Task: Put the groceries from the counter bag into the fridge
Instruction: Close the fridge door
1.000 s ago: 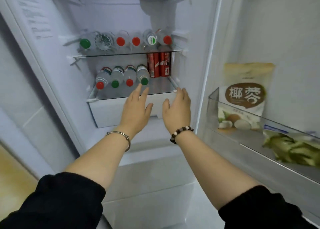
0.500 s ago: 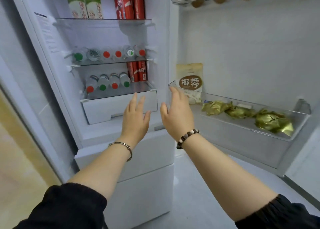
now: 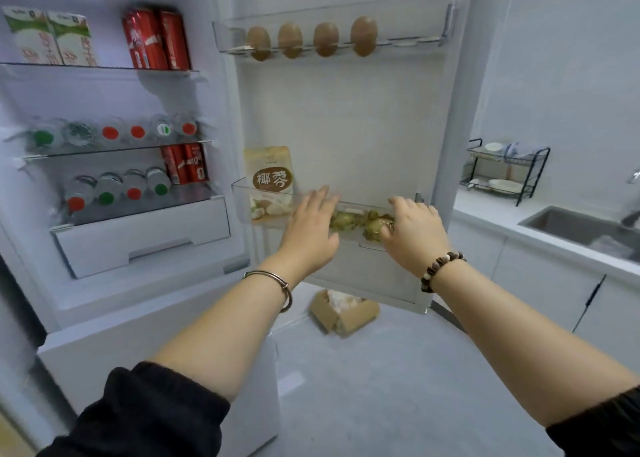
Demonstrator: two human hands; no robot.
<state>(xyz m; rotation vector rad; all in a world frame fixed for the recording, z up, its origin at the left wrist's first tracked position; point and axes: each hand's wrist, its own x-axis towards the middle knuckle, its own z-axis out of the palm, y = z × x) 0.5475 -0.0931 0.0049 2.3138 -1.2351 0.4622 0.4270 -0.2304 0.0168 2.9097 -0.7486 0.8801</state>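
Note:
The fridge stands open, and its door (image 3: 346, 117) faces me. My left hand (image 3: 310, 229) lies flat, fingers straight, against the front of the clear lower door bin (image 3: 242, 197). My right hand (image 3: 414, 229) rests on the same bin further right with bent fingers and holds nothing I can see. Behind the bin wall stand a beige snack pouch (image 3: 272, 176) and gold-green wrapped packs (image 3: 346, 219), partly hidden by my hands. Several brown eggs (image 3: 325, 39) sit in the upper door rack. The counter bag is out of view.
Inside the fridge are milk cartons (image 3: 48, 37), red cans (image 3: 156, 41), bottles lying on two shelves (image 3: 110, 132) and a white drawer (image 3: 138, 235). A cardboard box (image 3: 343, 313) lies on the floor under the door. At right are a counter, sink (image 3: 581, 228) and dish rack (image 3: 505, 172).
My view has swung right and pulled back from the fridge shelves to the door. Both hands moved from in front of the drawer to the lower door bin.

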